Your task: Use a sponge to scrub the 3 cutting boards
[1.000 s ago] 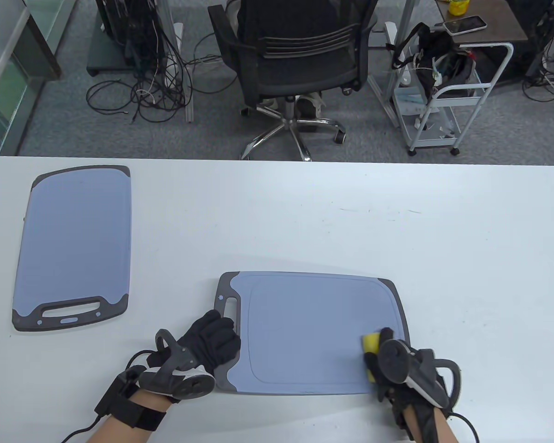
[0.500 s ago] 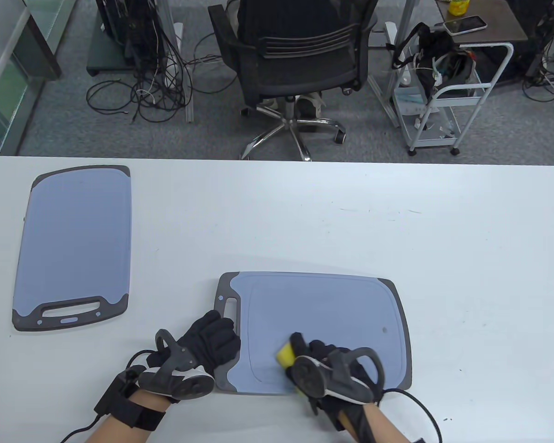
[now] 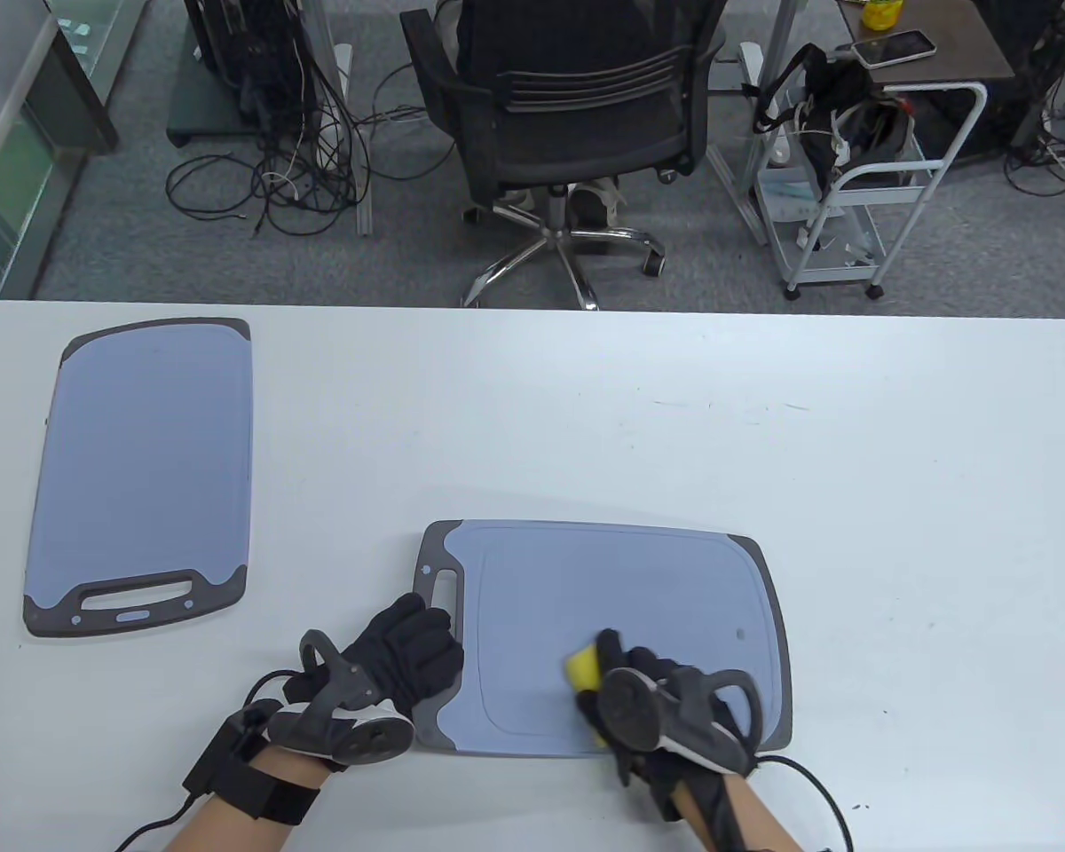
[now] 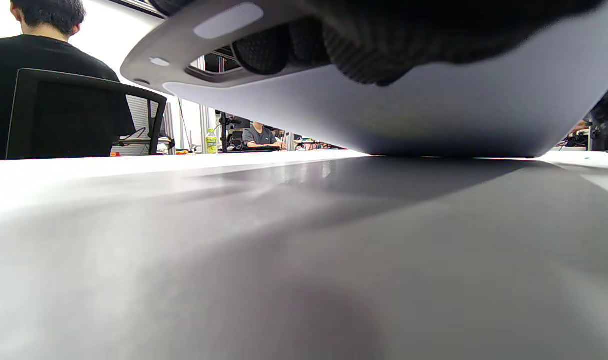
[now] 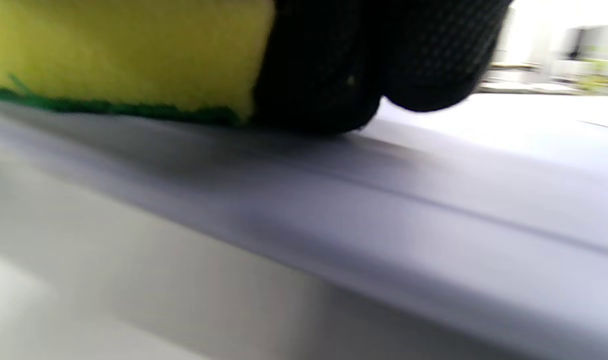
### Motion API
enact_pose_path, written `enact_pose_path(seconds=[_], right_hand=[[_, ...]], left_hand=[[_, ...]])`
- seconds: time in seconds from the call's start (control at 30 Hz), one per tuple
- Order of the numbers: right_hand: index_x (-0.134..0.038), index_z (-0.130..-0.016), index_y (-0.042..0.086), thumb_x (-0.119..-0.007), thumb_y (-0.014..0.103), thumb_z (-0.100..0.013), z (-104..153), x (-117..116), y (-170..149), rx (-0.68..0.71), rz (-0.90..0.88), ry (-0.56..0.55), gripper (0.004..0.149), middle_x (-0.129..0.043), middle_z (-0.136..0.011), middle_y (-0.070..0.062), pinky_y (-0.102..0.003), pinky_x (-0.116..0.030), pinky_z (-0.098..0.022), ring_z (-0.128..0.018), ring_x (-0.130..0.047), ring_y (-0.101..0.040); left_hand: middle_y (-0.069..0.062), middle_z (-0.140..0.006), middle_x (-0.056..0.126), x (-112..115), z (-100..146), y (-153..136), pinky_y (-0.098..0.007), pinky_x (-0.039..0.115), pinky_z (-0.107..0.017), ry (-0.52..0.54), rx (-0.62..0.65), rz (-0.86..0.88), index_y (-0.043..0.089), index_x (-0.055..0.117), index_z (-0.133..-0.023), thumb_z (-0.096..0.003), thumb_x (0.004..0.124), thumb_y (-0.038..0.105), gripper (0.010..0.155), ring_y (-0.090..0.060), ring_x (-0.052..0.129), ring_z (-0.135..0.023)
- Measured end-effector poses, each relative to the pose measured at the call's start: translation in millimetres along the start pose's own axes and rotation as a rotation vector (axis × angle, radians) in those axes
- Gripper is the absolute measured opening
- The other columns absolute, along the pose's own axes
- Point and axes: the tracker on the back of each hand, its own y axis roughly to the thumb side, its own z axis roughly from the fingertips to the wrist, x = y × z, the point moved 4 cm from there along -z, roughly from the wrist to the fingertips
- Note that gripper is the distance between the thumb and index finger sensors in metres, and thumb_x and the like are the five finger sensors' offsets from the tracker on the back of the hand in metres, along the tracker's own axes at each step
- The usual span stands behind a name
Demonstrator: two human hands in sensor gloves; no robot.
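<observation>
Table view: two blue cutting boards with dark grey trim lie on the white tabletop [image 3: 586, 426]; a third board is not visible in any view.
Near board: the near cutting board [image 3: 621, 595] lies lengthwise at the near edge, its handle slot to the left.
Far-left board: the second cutting board [image 3: 146, 461] lies well apart at the left, handle end toward the near side, with nothing on it.
Sponge: the yellow sponge [image 3: 583, 667] sits on the near board, just right of its middle and toward its near edge; the right wrist view shows its green scouring face down on the blue surface.
Right grip: the right hand [image 3: 666, 710] has its fingers curled over the sponge and presses it onto the board.
Left grip: the left hand [image 3: 399, 666] holds the board's near-left handle corner; the left wrist view shows fingertips [image 4: 364, 65] wrapped under the edge, which is tipped slightly off the tabletop.
Step in hand: scrubbing the near board, judged as mid-task; whether the far-left board is already done cannot be told.
Mark: a small dark spot [image 3: 741, 635] shows near the right end of the near board.
Next move: likely calls for sweeping the sponge on across the board, right end and spot included, under steady downward pressure, while the left hand braces the board against sliding.
</observation>
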Motion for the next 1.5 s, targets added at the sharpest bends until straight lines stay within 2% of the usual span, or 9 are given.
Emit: enact_pose_path(seconds=[0.1, 0.2, 0.5, 0.6, 0.73, 0.97, 1.07, 1.23, 1.5], right_hand=[[-0.063, -0.104, 0.015, -0.069, 0.06, -0.047, -9.8, 6.2, 57.5, 0.151, 0.044, -0.03, 0.073, -0.086, -0.071, -0.007, -0.037, -0.084, -0.04, -0.044, -0.093, -0.013], [-0.061, -0.105, 0.019, -0.068, 0.061, -0.047, -9.4, 6.4, 55.1, 0.144, 0.053, -0.021, 0.072, -0.085, -0.072, -0.004, -0.036, -0.084, -0.041, -0.045, -0.092, -0.011], [-0.063, -0.104, 0.017, -0.072, 0.058, -0.047, 71.1, -21.9, -166.4, -0.486, -0.047, 0.053, 0.071, -0.086, -0.072, -0.008, -0.04, -0.083, -0.04, -0.045, -0.094, -0.017], [-0.063, -0.104, 0.016, -0.072, 0.057, -0.047, 89.2, -26.5, -200.7, -0.595, -0.076, 0.085, 0.071, -0.086, -0.073, -0.009, -0.04, -0.083, -0.04, -0.045, -0.094, -0.017], [-0.064, -0.103, 0.011, -0.072, 0.056, -0.048, 58.1, -18.5, -149.1, -0.422, -0.039, 0.043, 0.072, -0.086, -0.071, -0.01, -0.04, -0.083, -0.039, -0.044, -0.094, -0.017], [-0.062, -0.104, 0.015, -0.069, 0.06, -0.047, -12.5, 6.1, 50.0, 0.133, 0.035, -0.016, 0.073, -0.085, -0.071, -0.007, -0.038, -0.083, -0.04, -0.044, -0.093, -0.013], [-0.064, -0.103, 0.012, -0.069, 0.06, -0.047, -17.9, 9.8, 70.4, 0.173, 0.074, -0.033, 0.073, -0.086, -0.07, -0.006, -0.037, -0.084, -0.04, -0.044, -0.094, -0.013], [-0.062, -0.104, 0.019, -0.07, 0.06, -0.047, 3.6, -0.6, -10.7, -0.025, 0.018, 0.013, 0.072, -0.085, -0.072, -0.005, -0.038, -0.083, -0.041, -0.045, -0.093, -0.014], [-0.064, -0.104, 0.013, -0.072, 0.056, -0.048, 93.6, -26.3, -192.2, -0.591, -0.051, 0.062, 0.071, -0.086, -0.072, -0.009, -0.041, -0.083, -0.039, -0.044, -0.094, -0.018]], left_hand=[[0.005, -0.095, 0.071, -0.2, 0.0, 0.2, -0.056, 0.054, -0.078, 0.003, 0.003, -0.001, 0.029, 0.058, -0.093, -0.0576, 0.082, 0.036, 0.043, -0.023, 0.07, -0.102], [0.005, -0.095, 0.071, -0.3, 0.0, 0.2, -0.056, 0.054, -0.078, 0.004, 0.003, 0.001, 0.029, 0.058, -0.093, -0.0576, 0.082, 0.036, 0.043, -0.023, 0.07, -0.102], [0.004, -0.096, 0.071, 0.5, -0.4, 0.1, -0.056, 0.053, -0.078, -0.001, 0.001, 0.003, 0.029, 0.057, -0.093, -0.0579, 0.082, 0.036, 0.043, -0.024, 0.069, -0.102], [0.005, -0.096, 0.07, 0.6, -0.4, 0.1, -0.056, 0.053, -0.078, -0.001, 0.001, 0.004, 0.029, 0.057, -0.093, -0.0581, 0.081, 0.036, 0.043, -0.024, 0.069, -0.102], [0.004, -0.096, 0.07, 0.8, -0.5, 0.1, -0.056, 0.053, -0.078, -0.003, 0.001, 0.004, 0.029, 0.057, -0.093, -0.058, 0.081, 0.035, 0.043, -0.024, 0.069, -0.102], [0.005, -0.095, 0.071, 1.0, -0.5, 0.1, -0.056, 0.054, -0.078, -0.003, 0.001, 0.0, 0.029, 0.058, -0.093, -0.0576, 0.082, 0.036, 0.043, -0.023, 0.069, -0.102], [0.004, -0.096, 0.071, 1.0, -0.4, 0.1, -0.056, 0.054, -0.078, -0.002, 0.001, 0.0, 0.027, 0.059, -0.092, -0.0575, 0.082, 0.036, 0.042, -0.024, 0.069, -0.102], [0.004, -0.095, 0.071, 0.8, -0.3, 0.3, -0.056, 0.054, -0.078, 0.0, 0.004, 0.002, 0.029, 0.058, -0.093, -0.0577, 0.082, 0.036, 0.043, -0.023, 0.069, -0.102], [0.004, -0.096, 0.07, 1.1, -0.8, 0.1, -0.056, 0.053, -0.078, -0.005, 0.001, 0.004, 0.029, 0.057, -0.093, -0.058, 0.081, 0.036, 0.043, -0.024, 0.068, -0.102]])
